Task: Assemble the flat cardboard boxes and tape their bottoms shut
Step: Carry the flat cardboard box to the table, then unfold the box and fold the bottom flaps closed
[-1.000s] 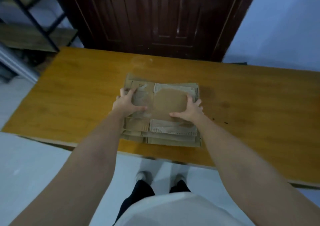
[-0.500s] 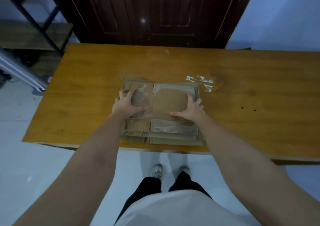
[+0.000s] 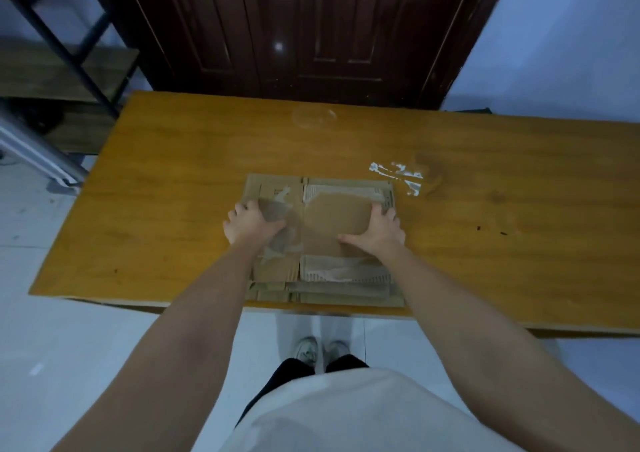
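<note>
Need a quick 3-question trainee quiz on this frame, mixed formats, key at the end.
1. True or false: the stack of flat cardboard boxes lies at the table's near edge.
2. Multiple choice: what does the left hand touch? A) the door B) the left part of the top cardboard C) the white residue
3. Fill in: the white residue on the tabletop lies to the stack's far ____ side.

Key:
1. True.
2. B. The right hand rests on the right part of the same sheet, thumb pointing inward.
3. Right.
</note>
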The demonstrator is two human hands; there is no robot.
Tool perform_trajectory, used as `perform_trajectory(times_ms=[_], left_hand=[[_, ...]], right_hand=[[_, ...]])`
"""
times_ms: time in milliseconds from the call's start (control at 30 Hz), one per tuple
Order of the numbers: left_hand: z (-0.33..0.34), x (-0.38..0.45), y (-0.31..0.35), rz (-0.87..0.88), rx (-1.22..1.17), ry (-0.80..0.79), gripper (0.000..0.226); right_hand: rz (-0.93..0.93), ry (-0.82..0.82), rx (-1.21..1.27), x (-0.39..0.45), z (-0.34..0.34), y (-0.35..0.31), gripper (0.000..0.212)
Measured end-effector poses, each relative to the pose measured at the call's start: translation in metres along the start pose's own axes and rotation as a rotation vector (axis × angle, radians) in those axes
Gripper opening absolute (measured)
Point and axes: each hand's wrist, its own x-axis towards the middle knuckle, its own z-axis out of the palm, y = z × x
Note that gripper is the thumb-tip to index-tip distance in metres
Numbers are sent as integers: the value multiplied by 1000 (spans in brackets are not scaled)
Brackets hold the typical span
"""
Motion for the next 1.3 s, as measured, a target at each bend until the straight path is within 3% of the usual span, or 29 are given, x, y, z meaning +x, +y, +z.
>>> perform_trajectory(times_ms=[100, 400, 733, 1000, 1300], left_hand=[[-3, -7, 2, -56, -30, 63, 93], [3, -15, 13, -87, -27, -28, 109], [-29, -9, 47, 127, 54, 45, 111], [-24, -29, 131, 370, 79, 25, 107], [36, -107, 248, 621, 124, -65, 105]], right_hand=[[49, 50, 45, -2, -1, 0, 107], [107, 42, 78, -14, 1, -11, 104], [167, 80, 257, -19, -29, 0, 102], [370, 205, 370, -47, -64, 71, 103], [620, 332, 463, -110, -75, 199, 100]])
